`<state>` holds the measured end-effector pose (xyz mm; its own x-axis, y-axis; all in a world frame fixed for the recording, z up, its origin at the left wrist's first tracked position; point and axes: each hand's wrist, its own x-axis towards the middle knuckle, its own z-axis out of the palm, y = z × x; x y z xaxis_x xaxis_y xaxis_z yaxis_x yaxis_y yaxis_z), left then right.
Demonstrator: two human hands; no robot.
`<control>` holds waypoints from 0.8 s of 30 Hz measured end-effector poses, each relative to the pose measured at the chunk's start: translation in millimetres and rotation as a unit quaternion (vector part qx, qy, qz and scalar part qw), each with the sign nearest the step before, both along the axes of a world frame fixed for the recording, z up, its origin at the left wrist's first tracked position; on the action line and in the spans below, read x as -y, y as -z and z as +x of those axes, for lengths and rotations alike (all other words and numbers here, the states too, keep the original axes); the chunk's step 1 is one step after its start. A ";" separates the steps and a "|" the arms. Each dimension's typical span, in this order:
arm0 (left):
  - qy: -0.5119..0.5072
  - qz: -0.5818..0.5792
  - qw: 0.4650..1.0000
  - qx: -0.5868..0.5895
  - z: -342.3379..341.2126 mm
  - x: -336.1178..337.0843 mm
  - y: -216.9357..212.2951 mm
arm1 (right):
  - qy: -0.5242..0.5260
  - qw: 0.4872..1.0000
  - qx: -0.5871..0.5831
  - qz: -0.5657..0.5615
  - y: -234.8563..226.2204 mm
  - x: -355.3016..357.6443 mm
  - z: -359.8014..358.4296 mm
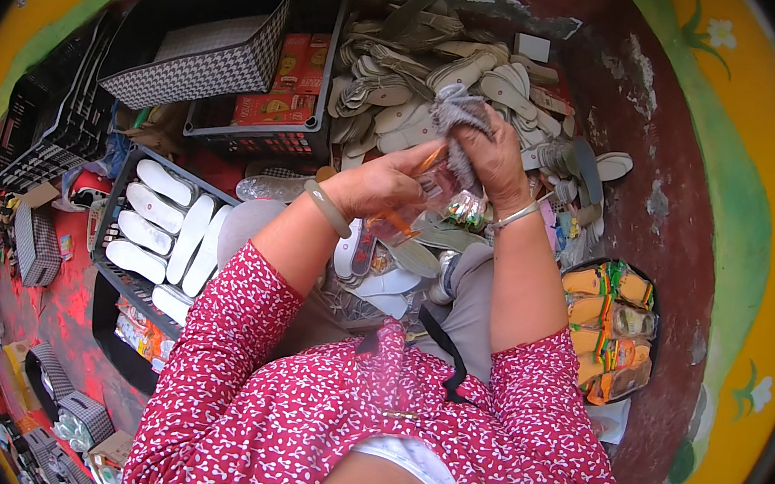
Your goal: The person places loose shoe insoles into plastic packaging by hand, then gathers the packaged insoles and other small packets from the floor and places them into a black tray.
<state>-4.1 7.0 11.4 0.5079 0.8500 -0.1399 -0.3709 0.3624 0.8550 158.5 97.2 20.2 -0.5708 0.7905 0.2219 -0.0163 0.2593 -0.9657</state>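
My left hand (377, 182) is closed on a clear plastic bag (434, 188) with orange print, held over my lap. Close by on its right, my right hand (500, 159) grips a bunched grey knitted cloth (462, 115); its exact kind does not show. The cloth touches the top of the bag, and whether part of it is inside the bag I cannot tell. Beyond both hands lies a big heap of pale insoles (406, 82). Under the bag, loose white insoles (387, 285) rest between my knees.
To the left a black crate (110, 244) holds white insoles in rows. Farther off stand a checked fabric box (192, 67) and a black crate with red boxes (273, 110). A basket of packed orange-tan items (609, 329) sits on the right, beside the dark red wall (680, 275).
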 end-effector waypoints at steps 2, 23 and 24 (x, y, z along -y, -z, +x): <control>-0.015 0.014 0.999 0.038 5.5 2.1 -3.9 | 0.014 0.997 -0.048 -0.056 -3.1 1.3 0.0; -0.246 -0.008 0.916 0.318 -24.3 -28.7 25.0 | -0.044 0.891 0.143 0.428 -3.2 57.0 -43.8; -0.238 -0.032 0.910 0.339 -21.9 -25.6 24.7 | -0.040 0.903 0.130 0.407 0.6 54.6 -45.2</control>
<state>-25.9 32.6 -13.3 0.0724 0.9973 0.0118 -0.9331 0.0636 0.3539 113.3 42.5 19.6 -0.7353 0.3798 0.5614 0.1333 0.8931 -0.4296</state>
